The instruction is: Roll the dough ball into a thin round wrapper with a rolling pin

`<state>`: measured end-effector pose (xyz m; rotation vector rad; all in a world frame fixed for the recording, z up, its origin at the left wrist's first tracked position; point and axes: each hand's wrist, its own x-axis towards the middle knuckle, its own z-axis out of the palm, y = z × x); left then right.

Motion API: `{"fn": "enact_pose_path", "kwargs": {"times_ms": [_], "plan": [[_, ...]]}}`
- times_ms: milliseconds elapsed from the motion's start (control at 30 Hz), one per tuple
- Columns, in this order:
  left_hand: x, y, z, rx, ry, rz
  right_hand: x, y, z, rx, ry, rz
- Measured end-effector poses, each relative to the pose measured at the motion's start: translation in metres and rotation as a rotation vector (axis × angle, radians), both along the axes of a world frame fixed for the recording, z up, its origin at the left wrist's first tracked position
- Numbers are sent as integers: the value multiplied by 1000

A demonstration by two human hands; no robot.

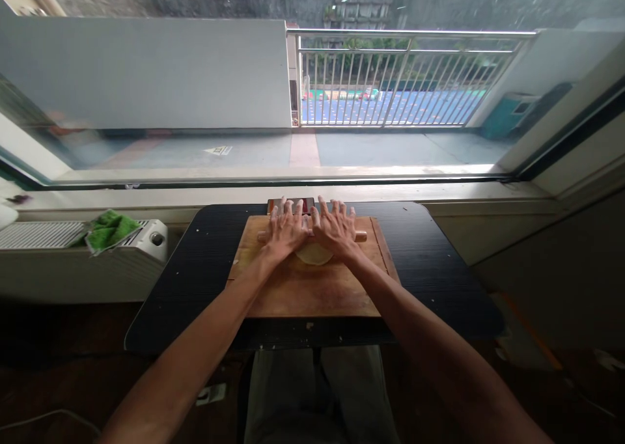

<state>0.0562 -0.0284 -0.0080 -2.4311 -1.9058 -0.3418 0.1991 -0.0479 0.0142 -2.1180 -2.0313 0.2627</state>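
Observation:
A wooden rolling pin (361, 236) lies crosswise on a wooden board (312, 297). My left hand (286, 226) rests palm down over the pin's left half, its fingers stretched forward and apart. Over the right half lies my right hand (336, 226), also flat with spread fingers, its thumb close to the left thumb. White powder coats the fingertips of both hands. Just on the near side of the pin, a round flat piece of dough (314, 255) shows between my wrists; its far part is hidden by the pin and hands.
The board sits on a black table (195, 288) with small crumbs on it. Behind the board is a flat dark rectangular object (271, 206), partly covered by my hands. A green cloth (111, 229) hangs on a white radiator (122, 262) at the left. A window sill (219, 196) borders the table's far side.

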Motion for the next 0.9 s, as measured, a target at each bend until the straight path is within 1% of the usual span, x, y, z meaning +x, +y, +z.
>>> {"fn": "enact_pose_path", "kwargs": {"times_ms": [100, 300, 367, 433, 500, 567, 667, 767, 833, 900], "plan": [[1, 18, 3, -1, -2, -8, 3, 17, 1, -20, 43, -11], [6, 56, 3, -55, -36, 32, 8, 51, 0, -30, 138, -6], [7, 62, 3, -73, -56, 40, 8, 55, 0, -27, 142, -1], [8, 61, 3, -93, -68, 39, 8, 55, 1, -36, 139, 2], [7, 54, 4, -118, -68, 24, 7, 48, 2, -51, 126, 11], [7, 41, 5, -136, -60, 13, 6, 37, 2, -65, 88, 22], [6, 14, 5, -127, -54, 22, 2, 11, 1, -40, 25, 38], [4, -18, 1, -100, -59, 29, -2, -19, -1, -5, -3, 57], [1, -38, -3, -90, -60, 11, -4, -38, -4, 8, -9, 68], [-5, -52, -6, -96, -50, -25, -5, -52, -7, 29, -5, 77]]}}
